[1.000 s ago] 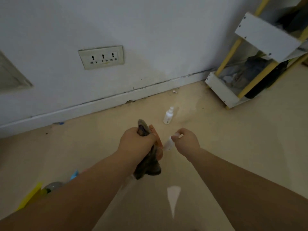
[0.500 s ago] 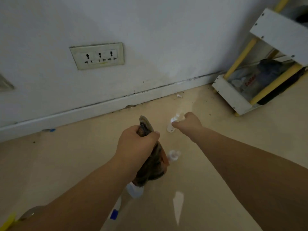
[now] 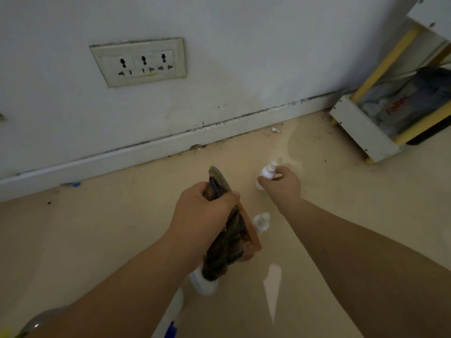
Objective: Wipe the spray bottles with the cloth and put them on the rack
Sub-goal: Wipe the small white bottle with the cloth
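Note:
My left hand (image 3: 203, 211) grips a dark brown and orange cloth (image 3: 227, 242) that hangs down from the fist. My right hand (image 3: 283, 185) is further out over the floor, its fingers curled round a small white spray bottle (image 3: 268, 172) whose nozzle points up. A second small white spray bottle (image 3: 260, 223) stands on the floor just right of the cloth. A larger white bottle (image 3: 203, 282) shows below the cloth's end. The white and yellow rack (image 3: 366, 128) stands against the wall at the far right.
A wall with a triple socket plate (image 3: 140, 62) and a skirting board faces me. The rack's bottom shelf holds a dark bag and a plastic package (image 3: 400, 103). Another white bottle with a blue label (image 3: 170, 320) lies under my left forearm. Beige floor spreads around.
My right hand let go of the nearer small bottle, which now stands on the floor, reached forward and took hold of the farther small bottle. The left hand kept its hold on the cloth.

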Motion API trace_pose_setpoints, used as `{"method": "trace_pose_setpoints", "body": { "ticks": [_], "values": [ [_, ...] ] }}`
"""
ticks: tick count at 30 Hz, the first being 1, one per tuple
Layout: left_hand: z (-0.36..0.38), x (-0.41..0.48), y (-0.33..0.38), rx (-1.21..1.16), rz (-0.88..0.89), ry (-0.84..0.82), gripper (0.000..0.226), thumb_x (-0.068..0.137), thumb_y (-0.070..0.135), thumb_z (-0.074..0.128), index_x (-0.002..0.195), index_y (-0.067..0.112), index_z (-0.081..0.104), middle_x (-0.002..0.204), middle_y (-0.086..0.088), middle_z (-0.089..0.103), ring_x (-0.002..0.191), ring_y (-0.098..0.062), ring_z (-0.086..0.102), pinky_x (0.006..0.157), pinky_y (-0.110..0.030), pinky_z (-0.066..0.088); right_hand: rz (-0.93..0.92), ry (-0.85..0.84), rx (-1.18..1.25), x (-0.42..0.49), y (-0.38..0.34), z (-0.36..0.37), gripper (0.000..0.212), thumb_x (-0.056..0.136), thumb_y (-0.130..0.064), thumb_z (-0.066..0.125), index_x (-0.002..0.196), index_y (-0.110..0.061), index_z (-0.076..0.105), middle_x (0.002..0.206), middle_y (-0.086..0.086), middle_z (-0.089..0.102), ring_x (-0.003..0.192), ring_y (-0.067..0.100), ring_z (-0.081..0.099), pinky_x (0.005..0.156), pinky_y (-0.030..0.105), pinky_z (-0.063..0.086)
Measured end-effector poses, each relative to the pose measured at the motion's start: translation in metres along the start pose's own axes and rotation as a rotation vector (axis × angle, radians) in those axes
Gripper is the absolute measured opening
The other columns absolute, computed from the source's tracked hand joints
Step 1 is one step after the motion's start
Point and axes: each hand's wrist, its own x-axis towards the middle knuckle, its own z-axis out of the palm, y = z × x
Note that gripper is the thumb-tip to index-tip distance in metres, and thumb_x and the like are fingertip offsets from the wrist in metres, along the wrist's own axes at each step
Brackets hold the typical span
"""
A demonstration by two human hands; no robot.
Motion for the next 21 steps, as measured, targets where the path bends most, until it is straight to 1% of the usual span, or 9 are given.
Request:
{"method": "trace_pose_setpoints", "body": {
  "ticks": [2, 5, 7, 10, 12, 14, 16, 18, 21],
  "values": [
    [0.0, -0.002, 0.0, 0.006, -0.003, 0.006, 0.024, 0.085, 0.042, 0.08, 0.095, 0.021, 0.071, 0.087, -0.002, 0.074, 0.08, -0.02, 0.072, 0.078, -0.042, 0.063, 0.004, 0.009, 0.026, -0.002, -0.002, -0.002, 0.023, 0.083, -0.024, 0.081, 0.095, -0.017, 0.062, 0.084, -0.006, 0.063, 0.075, 0.008, 0.061, 0.067, 0.028, 0.047],
    [-0.002, -0.009, 0.004, 0.018, -0.015, 0.005, 0.053, 0.072, 0.049, 0.089, 0.11, 0.023, 0.062, 0.1, 0.002, 0.071, 0.087, -0.017, 0.071, 0.075, -0.036, 0.061, -0.001, 0.04, 0.077, -0.011, -0.017, -0.013, 0.029, 0.081, -0.021, 0.081, 0.093, -0.01, 0.057, 0.078, -0.003, 0.058, 0.069, 0.011, 0.057, 0.059, 0.026, 0.044],
    [-0.005, -0.016, 0.009, 0.027, -0.038, 0.016, 0.062, 0.068, 0.044, 0.093, 0.114, 0.022, 0.057, 0.104, 0.002, 0.068, 0.089, -0.017, 0.07, 0.076, -0.036, 0.061, -0.015, 0.027, 0.076, -0.02, -0.035, -0.024, 0.032, 0.08, -0.019, 0.081, 0.088, -0.012, 0.052, 0.075, -0.003, 0.054, 0.067, 0.014, 0.055, 0.057, 0.028, 0.042],
    [-0.014, -0.034, 0.02, 0.014, -0.045, 0.016, 0.029, 0.084, 0.022, 0.08, 0.104, 0.014, 0.061, 0.094, -0.006, 0.068, 0.079, -0.021, 0.067, 0.069, -0.034, 0.058, -0.065, -0.038, 0.049, -0.043, -0.072, -0.049, 0.037, 0.082, -0.019, 0.082, 0.085, -0.015, 0.045, 0.078, -0.002, 0.049, 0.067, 0.014, 0.05, 0.057, 0.028, 0.038],
    [-0.025, -0.054, 0.03, 0.003, -0.01, 0.023, 0.014, 0.09, 0.017, 0.068, 0.098, 0.007, 0.064, 0.083, -0.012, 0.062, 0.071, -0.025, 0.061, 0.065, -0.035, 0.051, -0.108, -0.095, 0.063, -0.067, -0.101, -0.066, 0.032, 0.085, -0.02, 0.082, 0.089, -0.017, 0.051, 0.084, -0.002, 0.054, 0.071, 0.011, 0.053, 0.06, 0.027, 0.04],
    [-0.039, -0.079, 0.044, -0.031, 0.024, 0.04, 0.016, 0.094, 0.021, 0.064, 0.1, 0.007, 0.068, 0.084, -0.015, 0.064, 0.071, -0.025, 0.06, 0.065, -0.034, 0.049, -0.145, -0.166, 0.098, -0.101, -0.132, -0.084, 0.028, 0.085, -0.024, 0.083, 0.101, -0.019, 0.06, 0.095, 0.0, 0.064, 0.083, 0.014, 0.063, 0.069, 0.029, 0.05],
    [-0.056, -0.109, 0.061, -0.093, 0.025, 0.06, 0.018, 0.096, 0.027, 0.063, 0.101, 0.011, 0.071, 0.086, -0.014, 0.07, 0.074, -0.024, 0.064, 0.067, -0.033, 0.05, -0.169, -0.238, 0.12, -0.138, -0.161, -0.1, 0.034, 0.084, -0.028, 0.086, 0.11, -0.018, 0.066, 0.104, 0.004, 0.071, 0.096, 0.021, 0.07, 0.083, 0.04, 0.059],
    [-0.075, -0.141, 0.079, -0.139, 0.02, 0.069, 0.021, 0.097, 0.03, 0.062, 0.097, 0.014, 0.075, 0.086, -0.016, 0.075, 0.073, -0.024, 0.067, 0.07, -0.033, 0.052, -0.197, -0.325, 0.121, -0.184, -0.189, -0.118, 0.034, 0.084, -0.031, 0.087, 0.11, -0.018, 0.07, 0.103, 0.006, 0.075, 0.097, 0.024, 0.073, 0.085, 0.042, 0.062],
    [-0.102, -0.188, 0.101, -0.242, 0.01, 0.042, 0.027, 0.099, 0.028, 0.06, 0.082, 0.011, 0.072, 0.073, -0.013, 0.075, 0.068, -0.022, 0.07, 0.07, -0.032, 0.055, -0.184, -0.528, 0.127, -0.254, -0.22, -0.144, 0.027, 0.092, -0.033, 0.079, 0.112, -0.017, 0.073, 0.103, 0.007, 0.079, 0.097, 0.026, 0.076, 0.085, 0.04, 0.064]
  ]
}}
